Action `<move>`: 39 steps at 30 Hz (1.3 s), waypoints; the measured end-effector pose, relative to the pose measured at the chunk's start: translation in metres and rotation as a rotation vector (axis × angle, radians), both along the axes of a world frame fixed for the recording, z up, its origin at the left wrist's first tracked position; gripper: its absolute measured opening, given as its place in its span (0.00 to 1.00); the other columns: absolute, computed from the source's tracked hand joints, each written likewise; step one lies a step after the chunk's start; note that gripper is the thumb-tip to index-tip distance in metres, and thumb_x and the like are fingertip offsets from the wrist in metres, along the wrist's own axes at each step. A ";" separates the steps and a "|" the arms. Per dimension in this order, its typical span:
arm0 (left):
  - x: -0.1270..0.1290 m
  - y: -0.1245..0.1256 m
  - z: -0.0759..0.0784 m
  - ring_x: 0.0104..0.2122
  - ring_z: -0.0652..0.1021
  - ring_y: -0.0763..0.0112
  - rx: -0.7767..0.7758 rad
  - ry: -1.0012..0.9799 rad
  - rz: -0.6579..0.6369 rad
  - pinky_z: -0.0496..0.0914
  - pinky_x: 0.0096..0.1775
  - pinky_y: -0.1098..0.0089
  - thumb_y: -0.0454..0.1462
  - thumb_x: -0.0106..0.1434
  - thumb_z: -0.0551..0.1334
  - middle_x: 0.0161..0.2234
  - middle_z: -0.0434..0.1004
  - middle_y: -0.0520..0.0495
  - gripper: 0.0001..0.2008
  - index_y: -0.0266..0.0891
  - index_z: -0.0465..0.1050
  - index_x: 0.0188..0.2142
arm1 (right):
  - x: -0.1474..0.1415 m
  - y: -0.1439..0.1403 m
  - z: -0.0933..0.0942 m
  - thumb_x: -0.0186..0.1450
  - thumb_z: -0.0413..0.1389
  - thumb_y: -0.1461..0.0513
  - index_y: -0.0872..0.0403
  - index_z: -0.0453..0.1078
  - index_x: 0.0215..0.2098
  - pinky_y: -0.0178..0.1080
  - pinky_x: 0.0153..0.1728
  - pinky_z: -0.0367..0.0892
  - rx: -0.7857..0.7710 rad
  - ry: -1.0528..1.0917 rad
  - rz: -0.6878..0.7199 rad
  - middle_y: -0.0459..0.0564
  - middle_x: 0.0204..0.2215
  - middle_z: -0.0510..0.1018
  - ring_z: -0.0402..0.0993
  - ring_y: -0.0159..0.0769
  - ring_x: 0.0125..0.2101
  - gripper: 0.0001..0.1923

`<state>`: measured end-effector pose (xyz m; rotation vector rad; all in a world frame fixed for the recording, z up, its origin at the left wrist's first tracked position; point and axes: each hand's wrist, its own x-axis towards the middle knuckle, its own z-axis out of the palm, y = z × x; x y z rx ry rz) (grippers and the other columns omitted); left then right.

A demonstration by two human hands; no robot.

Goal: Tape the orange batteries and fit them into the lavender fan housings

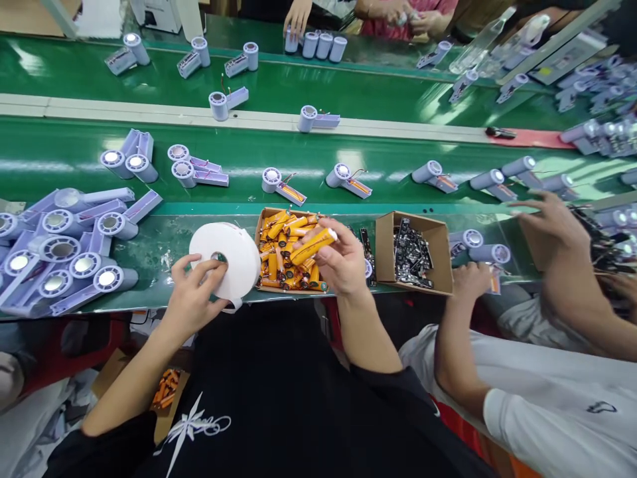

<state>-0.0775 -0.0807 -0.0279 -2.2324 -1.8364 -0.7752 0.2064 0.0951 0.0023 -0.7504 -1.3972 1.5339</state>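
Observation:
My left hand grips a large white roll of tape, its fingers at the core hole. A loose end of the tape curls at the roll's lower edge. Between the fingers and thumb of my right hand is an orange cylindrical battery with a white end, tilted up to the right. It is held over a cardboard box full of similar orange batteries, some with wires. The box stands at the bench edge, just right of the roll.
A carton of small circuit boards stands to the right. Lilac plastic fan housings pile up at the left. More housings sit along the green conveyor. A co-worker's hands work at the right; other people's hands show across the line.

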 end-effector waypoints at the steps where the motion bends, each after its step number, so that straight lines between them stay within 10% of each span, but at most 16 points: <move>1: 0.003 0.001 0.000 0.60 0.76 0.44 -0.013 0.004 -0.012 0.71 0.63 0.45 0.33 0.64 0.71 0.52 0.84 0.40 0.28 0.47 0.76 0.63 | -0.004 -0.008 -0.002 0.60 0.75 0.38 0.45 0.74 0.50 0.53 0.48 0.87 -0.006 0.041 -0.024 0.48 0.40 0.89 0.91 0.49 0.43 0.32; 14: 0.023 0.005 0.006 0.57 0.77 0.47 -0.032 0.088 -0.055 0.74 0.58 0.50 0.31 0.64 0.71 0.51 0.88 0.42 0.30 0.49 0.79 0.65 | -0.040 -0.060 -0.031 0.64 0.74 0.47 0.45 0.79 0.41 0.57 0.57 0.87 0.043 -0.007 -0.436 0.52 0.44 0.91 0.91 0.52 0.51 0.16; 20: 0.005 0.006 0.009 0.52 0.80 0.53 -0.048 0.171 -0.070 0.76 0.59 0.50 0.28 0.66 0.66 0.55 0.88 0.46 0.35 0.55 0.75 0.70 | -0.028 -0.047 -0.024 0.59 0.77 0.47 0.48 0.82 0.48 0.53 0.59 0.86 -0.098 -0.120 -0.108 0.52 0.48 0.91 0.90 0.49 0.51 0.24; 25: -0.005 0.013 0.022 0.54 0.76 0.50 -0.059 0.191 -0.098 0.68 0.72 0.40 0.29 0.67 0.67 0.58 0.87 0.51 0.38 0.61 0.72 0.72 | -0.014 -0.011 0.003 0.58 0.79 0.50 0.50 0.83 0.39 0.47 0.51 0.87 -0.048 -0.311 0.248 0.43 0.30 0.86 0.89 0.45 0.43 0.18; 32: 0.048 -0.010 0.018 0.52 0.76 0.44 0.041 0.085 0.012 0.56 0.76 0.25 0.36 0.61 0.76 0.44 0.87 0.44 0.34 0.57 0.79 0.66 | -0.035 -0.006 -0.009 0.62 0.70 0.34 0.47 0.79 0.53 0.53 0.52 0.88 -0.165 0.082 -0.342 0.55 0.48 0.89 0.89 0.53 0.51 0.34; 36: -0.006 -0.010 -0.006 0.60 0.77 0.36 -0.225 0.086 0.044 0.64 0.71 0.25 0.41 0.55 0.80 0.50 0.87 0.39 0.31 0.51 0.84 0.60 | 0.000 0.049 0.000 0.72 0.57 0.32 0.43 0.74 0.63 0.50 0.55 0.86 0.085 -0.001 -0.470 0.54 0.60 0.85 0.85 0.48 0.61 0.34; 39: -0.075 0.027 -0.017 0.61 0.79 0.35 -0.504 0.053 0.000 0.74 0.65 0.38 0.51 0.54 0.81 0.49 0.89 0.36 0.25 0.45 0.89 0.48 | 0.015 0.054 -0.007 0.69 0.67 0.38 0.41 0.72 0.67 0.49 0.52 0.87 0.089 0.001 -0.339 0.53 0.56 0.88 0.88 0.48 0.57 0.35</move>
